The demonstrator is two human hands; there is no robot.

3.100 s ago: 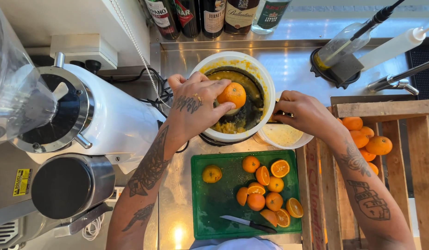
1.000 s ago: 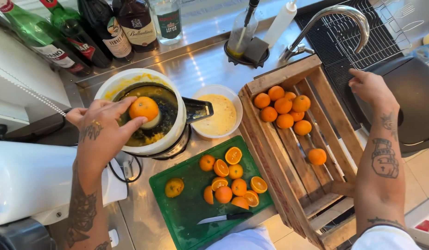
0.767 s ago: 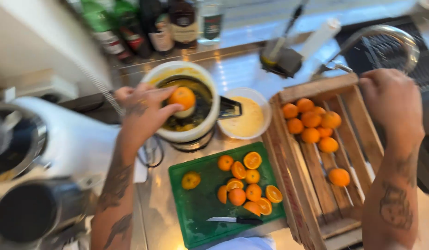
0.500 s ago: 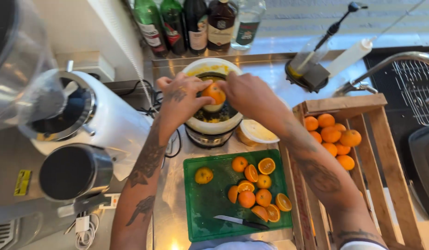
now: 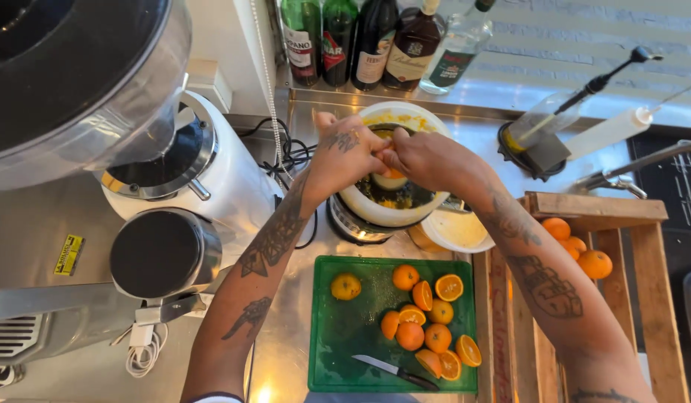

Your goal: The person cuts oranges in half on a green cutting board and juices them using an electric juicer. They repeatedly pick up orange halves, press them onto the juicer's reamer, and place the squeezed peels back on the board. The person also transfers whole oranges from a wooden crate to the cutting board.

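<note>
An orange half [image 5: 392,174] is held over the citrus juicer [image 5: 394,201], upper centre of the frame, between both hands. Only a sliver of orange is seen between the fingertips; the rest is hidden. The left hand [image 5: 344,153] is closed on it from the left, the right hand [image 5: 427,158] pinched on it from the right, fingertips meeting directly above the juicer's dark centre. The fruit lies just below and between the two hands, so neither is clearly nearer; no long axis can be told. The juicer bowl is white with yellow pulp on the rim.

Just right of the juicer a white bowl of juice [image 5: 451,230] is set, touching its side. Below, at lower centre, a green cutting board [image 5: 353,336] is laid on the steel surface [image 5: 286,351], with cut and whole oranges [image 5: 427,321] on it and a knife [image 5: 394,371] near its bottom edge. A wooden crate [image 5: 644,261] with more oranges stands at right. A white machine [image 5: 211,172] is seen at left, bottles [image 5: 360,37] along the top.

Compared with half a second back, both hands are closer together and lower over the juicer, and the orange is now mostly covered. A second back, the right hand was away at the crate; it is now at the juicer.
</note>
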